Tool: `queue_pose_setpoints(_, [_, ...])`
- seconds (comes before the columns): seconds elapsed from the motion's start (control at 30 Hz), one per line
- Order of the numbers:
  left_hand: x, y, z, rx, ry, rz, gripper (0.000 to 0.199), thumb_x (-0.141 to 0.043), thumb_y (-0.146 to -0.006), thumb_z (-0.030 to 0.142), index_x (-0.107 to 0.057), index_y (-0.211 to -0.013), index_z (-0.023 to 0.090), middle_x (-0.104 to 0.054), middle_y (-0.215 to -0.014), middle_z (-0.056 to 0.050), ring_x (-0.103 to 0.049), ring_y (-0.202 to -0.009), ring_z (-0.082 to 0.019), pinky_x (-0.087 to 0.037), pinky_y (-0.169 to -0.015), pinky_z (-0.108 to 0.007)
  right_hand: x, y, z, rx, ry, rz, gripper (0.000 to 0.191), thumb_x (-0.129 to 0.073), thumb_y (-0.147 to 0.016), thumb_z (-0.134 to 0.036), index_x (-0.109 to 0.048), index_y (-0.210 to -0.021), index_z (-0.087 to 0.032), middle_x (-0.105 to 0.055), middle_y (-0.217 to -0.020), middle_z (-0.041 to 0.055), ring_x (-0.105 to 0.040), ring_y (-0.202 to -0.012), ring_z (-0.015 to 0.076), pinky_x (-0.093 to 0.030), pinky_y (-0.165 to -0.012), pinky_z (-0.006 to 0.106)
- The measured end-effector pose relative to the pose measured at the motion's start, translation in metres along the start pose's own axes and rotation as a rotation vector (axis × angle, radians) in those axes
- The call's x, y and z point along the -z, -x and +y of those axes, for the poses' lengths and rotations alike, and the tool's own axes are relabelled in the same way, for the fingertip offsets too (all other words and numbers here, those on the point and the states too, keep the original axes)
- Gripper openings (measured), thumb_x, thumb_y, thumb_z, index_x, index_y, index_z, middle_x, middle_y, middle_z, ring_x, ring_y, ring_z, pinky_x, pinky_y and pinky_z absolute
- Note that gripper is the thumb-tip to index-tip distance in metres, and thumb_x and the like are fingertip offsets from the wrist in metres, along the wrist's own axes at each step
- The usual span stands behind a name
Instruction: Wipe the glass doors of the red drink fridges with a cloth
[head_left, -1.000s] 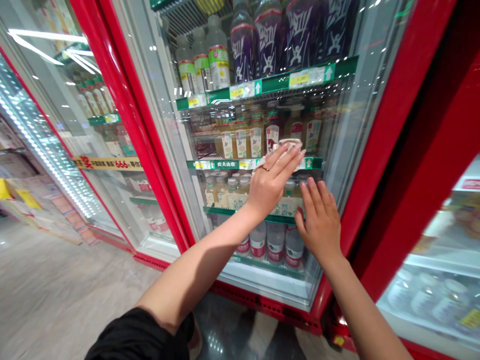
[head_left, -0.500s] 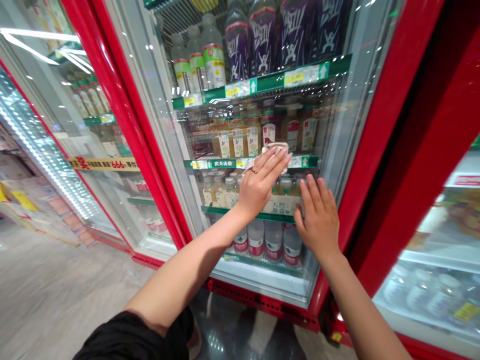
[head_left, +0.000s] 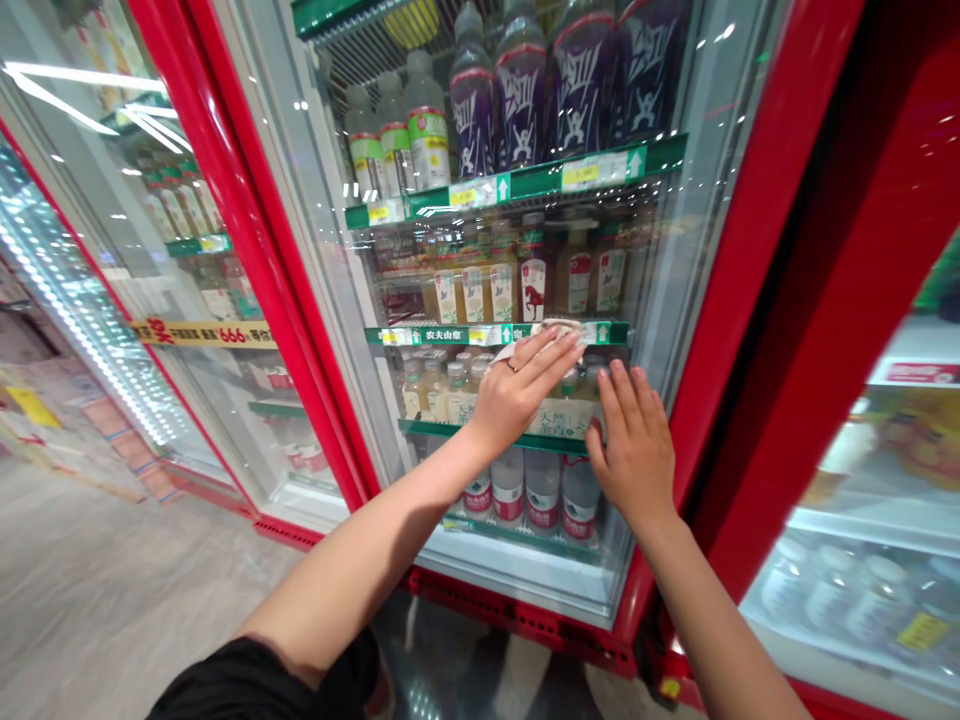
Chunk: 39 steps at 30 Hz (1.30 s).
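My left hand, a thin ring on one finger, presses a crumpled pale cloth against the glass door of a red drinks cooler. Its fingers lie long over the cloth, whose edges show beyond the fingertips and beside the knuckles. To the right, my right hand rests open on the same pane with its fingers spread, holding nothing. Behind the glass, bottles with pale labels stand on a middle shelf, and boxed tea bottles are partly hidden by my hands.
Purple-labelled bottles fill the upper shelf, and red-labelled water bottles stand at the bottom. The door's red frame runs along the right. Another cooler is beyond it. Grey floor lies at the lower left.
My left hand and the cloth have slid a little lower on the glass. My right hand stays nearly in place, and the view has shifted slightly.
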<state>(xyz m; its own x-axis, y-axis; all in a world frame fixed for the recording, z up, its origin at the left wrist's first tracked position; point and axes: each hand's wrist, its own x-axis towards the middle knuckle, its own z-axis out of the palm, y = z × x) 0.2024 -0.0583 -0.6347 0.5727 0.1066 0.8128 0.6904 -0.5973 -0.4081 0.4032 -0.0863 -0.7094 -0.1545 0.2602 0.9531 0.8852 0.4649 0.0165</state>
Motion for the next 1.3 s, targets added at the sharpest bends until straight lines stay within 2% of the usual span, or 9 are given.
queue_pose_setpoints(0.13, [-0.006, -0.018, 0.005, 0.104, 0.068, 0.079, 0.075, -0.023, -0.109, 0.007, -0.002, -0.177, 0.029, -0.049, -0.173, -0.004, -0.033, -0.167, -0.02, -0.036, -0.138, -0.05, -0.001, -0.001, -0.001, -0.002, -0.005, 0.02, 0.09, -0.057, -0.103, -0.014, -0.008, -0.177, -0.029, -0.038, -0.178, 0.0107, -0.031, -0.168, 0.0298, -0.038, -0.132, 0.056])
queue_pose_setpoints(0.27, [-0.009, -0.036, 0.017, 0.086, 0.092, 0.115, 0.07, -0.022, -0.11, 0.009, -0.015, -0.177, 0.028, -0.055, -0.169, -0.003, -0.034, -0.166, -0.018, -0.038, -0.137, -0.047, -0.004, 0.0, -0.001, -0.004, -0.009, 0.035, 0.09, -0.056, -0.103, -0.013, -0.008, -0.177, -0.03, -0.036, -0.179, 0.0092, -0.032, -0.167, 0.0298, -0.038, -0.132, 0.055])
queue_pose_setpoints(0.43, [-0.004, -0.023, 0.021, 0.026, 0.064, 0.004, 0.065, -0.021, -0.11, 0.008, -0.033, -0.171, 0.025, -0.057, -0.167, -0.001, -0.037, -0.165, -0.017, -0.045, -0.133, -0.045, -0.004, 0.001, 0.0, 0.007, 0.006, 0.042, 0.089, -0.056, -0.103, -0.015, -0.009, -0.177, -0.029, -0.039, -0.178, 0.0103, -0.034, -0.166, 0.0313, -0.039, -0.131, 0.056])
queue_pose_setpoints(0.57, [0.001, -0.012, 0.011, 0.007, 0.066, 0.008, 0.07, -0.023, -0.108, 0.005, -0.025, -0.174, 0.027, -0.057, -0.168, -0.002, -0.036, -0.165, -0.016, -0.044, -0.134, -0.047, -0.002, 0.0, 0.001, 0.007, 0.005, 0.032, 0.089, -0.057, -0.103, -0.015, -0.01, -0.177, -0.028, -0.038, -0.178, 0.0102, -0.032, -0.167, 0.0305, -0.038, -0.132, 0.056])
queue_pose_setpoints(0.73, [0.0, -0.031, 0.007, 0.073, 0.035, 0.076, 0.071, -0.026, -0.108, 0.004, -0.021, -0.175, 0.025, -0.055, -0.169, -0.003, -0.027, -0.168, -0.015, -0.037, -0.138, -0.043, -0.002, 0.0, 0.001, 0.005, 0.017, 0.031, 0.088, -0.056, -0.104, -0.016, -0.009, -0.177, -0.03, -0.036, -0.179, 0.0095, -0.034, -0.166, 0.0312, -0.038, -0.133, 0.056])
queue_pose_setpoints(0.9, [0.001, -0.047, 0.021, 0.052, -0.029, -0.073, 0.064, -0.023, -0.109, 0.007, -0.037, -0.17, 0.023, -0.051, -0.172, -0.002, -0.028, -0.168, -0.019, -0.039, -0.136, -0.046, -0.004, 0.001, 0.0, 0.012, 0.002, 0.041, 0.089, -0.056, -0.103, -0.015, -0.009, -0.177, -0.028, -0.036, -0.179, 0.0107, -0.032, -0.167, 0.0312, -0.037, -0.133, 0.057])
queue_pose_setpoints(1.07, [0.001, -0.025, 0.018, -0.054, -0.054, -0.124, 0.058, -0.027, -0.11, 0.006, -0.05, -0.161, 0.021, -0.055, -0.169, 0.0, -0.033, -0.165, -0.015, -0.044, -0.133, -0.039, -0.003, 0.002, 0.002, 0.011, -0.004, 0.039, 0.09, -0.057, -0.103, -0.015, -0.008, -0.177, -0.03, -0.033, -0.18, 0.0091, -0.031, -0.167, 0.0312, -0.036, -0.133, 0.057])
queue_pose_setpoints(1.2, [0.0, -0.008, 0.003, -0.106, 0.017, -0.029, 0.062, -0.031, -0.109, 0.005, -0.039, -0.168, 0.023, -0.058, -0.167, -0.002, -0.036, -0.164, -0.014, -0.049, -0.13, -0.038, -0.001, 0.0, 0.002, -0.002, 0.001, 0.041, 0.09, -0.058, -0.103, -0.015, -0.009, -0.177, -0.029, -0.035, -0.18, 0.0092, -0.031, -0.167, 0.0308, -0.037, -0.133, 0.056])
queue_pose_setpoints(1.3, [0.0, -0.015, -0.001, -0.081, 0.05, -0.001, 0.069, -0.028, -0.107, 0.003, -0.028, -0.173, 0.024, -0.056, -0.168, -0.003, -0.033, -0.166, -0.015, -0.045, -0.133, -0.044, -0.001, -0.001, 0.002, -0.003, 0.003, 0.057, 0.091, -0.058, -0.102, -0.014, -0.009, -0.177, -0.029, -0.036, -0.179, 0.0088, -0.03, -0.168, 0.0295, -0.037, -0.133, 0.055])
